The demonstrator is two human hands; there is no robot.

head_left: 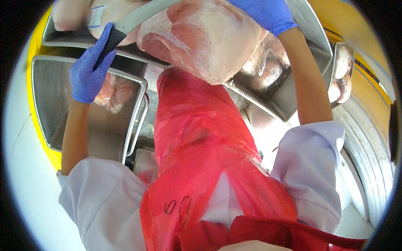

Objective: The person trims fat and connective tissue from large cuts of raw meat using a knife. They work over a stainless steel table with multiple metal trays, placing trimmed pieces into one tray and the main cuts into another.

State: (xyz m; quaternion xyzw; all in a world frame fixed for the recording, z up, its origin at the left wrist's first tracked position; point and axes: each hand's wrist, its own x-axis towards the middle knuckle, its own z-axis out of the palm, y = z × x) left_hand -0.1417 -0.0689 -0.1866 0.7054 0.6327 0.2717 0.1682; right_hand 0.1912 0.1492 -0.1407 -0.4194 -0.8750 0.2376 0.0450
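My left hand (90,71), in a blue glove, is closed round the black handle of a knife (144,16). Its broad steel blade slants up to the right over a large pale pink piece of raw meat (201,37), and the tip runs out of the top of the picture. My right hand (266,14), also blue-gloved, is at the upper right side of the meat. Its fingers are cut off by the upper edge, so their grip does not show. Further raw meat (121,12) with a printed label lies left of the blade.
A metal bin (52,113) at the left holds some reddish meat (115,94). Right of the big piece, another metal bin (289,98) contains plastic-wrapped meat (268,69). A smaller tray (351,54) with meat stands at far right. My red apron (201,121) reaches up to the meat.
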